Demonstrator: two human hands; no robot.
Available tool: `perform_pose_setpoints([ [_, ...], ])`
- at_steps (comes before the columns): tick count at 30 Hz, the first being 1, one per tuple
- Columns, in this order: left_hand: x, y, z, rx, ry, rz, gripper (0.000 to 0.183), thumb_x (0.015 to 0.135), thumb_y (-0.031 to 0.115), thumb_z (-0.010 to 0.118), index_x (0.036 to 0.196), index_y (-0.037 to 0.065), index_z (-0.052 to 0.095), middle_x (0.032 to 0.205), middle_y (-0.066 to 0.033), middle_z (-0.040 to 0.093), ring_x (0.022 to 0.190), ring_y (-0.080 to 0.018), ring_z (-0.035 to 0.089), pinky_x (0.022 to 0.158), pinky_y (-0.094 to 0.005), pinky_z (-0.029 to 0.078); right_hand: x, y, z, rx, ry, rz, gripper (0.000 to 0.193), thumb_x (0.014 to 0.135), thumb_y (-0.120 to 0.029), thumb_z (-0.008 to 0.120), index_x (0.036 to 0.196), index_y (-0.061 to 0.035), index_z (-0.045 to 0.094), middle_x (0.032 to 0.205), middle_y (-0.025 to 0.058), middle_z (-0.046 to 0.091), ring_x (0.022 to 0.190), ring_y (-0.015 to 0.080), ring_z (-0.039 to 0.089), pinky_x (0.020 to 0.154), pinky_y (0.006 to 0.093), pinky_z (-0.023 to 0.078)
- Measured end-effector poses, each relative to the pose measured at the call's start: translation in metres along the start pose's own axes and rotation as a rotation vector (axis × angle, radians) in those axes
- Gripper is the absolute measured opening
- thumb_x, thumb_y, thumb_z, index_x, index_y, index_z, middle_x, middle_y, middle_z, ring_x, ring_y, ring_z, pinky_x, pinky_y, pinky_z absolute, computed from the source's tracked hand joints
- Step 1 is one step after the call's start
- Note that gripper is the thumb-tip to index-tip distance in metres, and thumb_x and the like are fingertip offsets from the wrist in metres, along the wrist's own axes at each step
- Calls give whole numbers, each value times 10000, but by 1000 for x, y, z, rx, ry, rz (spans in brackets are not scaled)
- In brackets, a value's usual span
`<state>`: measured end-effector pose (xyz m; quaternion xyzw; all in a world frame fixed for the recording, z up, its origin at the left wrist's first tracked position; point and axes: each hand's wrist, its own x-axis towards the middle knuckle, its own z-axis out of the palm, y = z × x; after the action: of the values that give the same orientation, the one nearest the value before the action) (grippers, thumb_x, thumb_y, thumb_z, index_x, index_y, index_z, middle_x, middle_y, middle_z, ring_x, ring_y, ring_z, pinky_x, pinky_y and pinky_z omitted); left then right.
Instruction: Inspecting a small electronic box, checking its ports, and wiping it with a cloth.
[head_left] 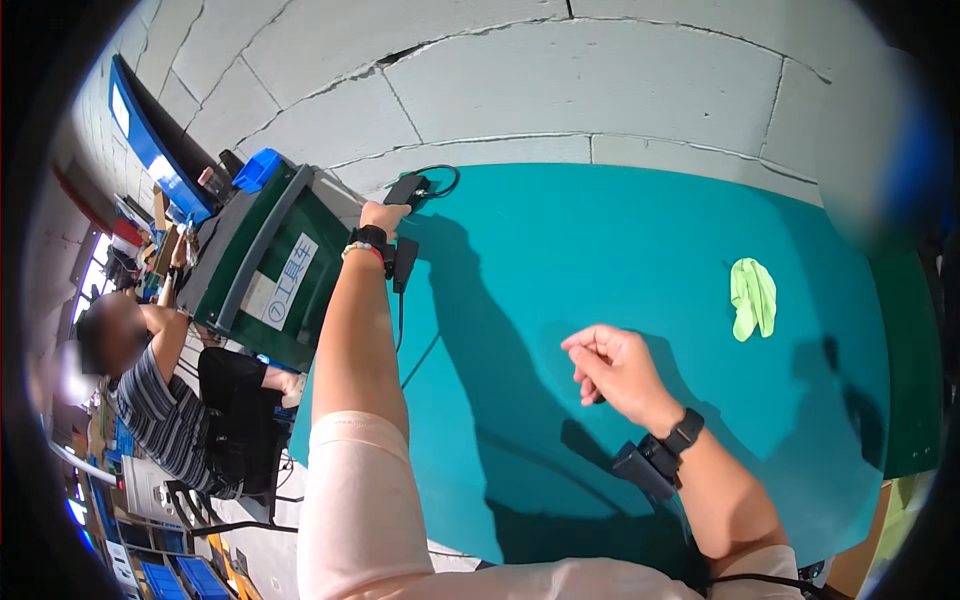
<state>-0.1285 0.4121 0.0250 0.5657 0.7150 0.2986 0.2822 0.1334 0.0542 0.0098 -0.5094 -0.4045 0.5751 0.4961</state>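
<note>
Stretched out to the far left of the green tabletop (600, 230), my left hand (383, 217) is closed on a small black box (404, 189) with a black cable looped beside it. Its fingertips are partly hidden. Over the middle of the table, my right hand (622, 378) has its fingers curled in. A small dark spot shows under those fingers, too little to name. A crumpled light green cloth (752, 300) lies on the right, apart from both hands. Each wrist carries a black strap and a black device.
A pale block wall (560, 80) rises behind the table. On the left stands a dark green tool cart (270, 270) with a grey handle and a blue bin (257, 170). Beyond it, a person in a striped shirt (165, 400) sits. A dark green panel (908, 360) borders the right side.
</note>
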Motion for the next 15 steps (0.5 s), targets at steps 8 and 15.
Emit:
perform_pose_setpoints([
  [8,23,0,26,155,69,190,630,563,251,808,1067,-23,547,1116,-219,551,1004,-311,568,849,-349,464,4,-3,-3,-46,-7,33,166,890,-111,504,967,14,583,664,33,542,503,72,521,443,221,465],
  [15,-52,18,9,126,61,13,596,540,282,784,1025,-18,612,1136,-184,541,990,-271,560,806,-318,468,3,1,-1,-47,-4,-15,163,886,-108,514,965,17,581,668,39,547,495,78,525,431,221,461],
])
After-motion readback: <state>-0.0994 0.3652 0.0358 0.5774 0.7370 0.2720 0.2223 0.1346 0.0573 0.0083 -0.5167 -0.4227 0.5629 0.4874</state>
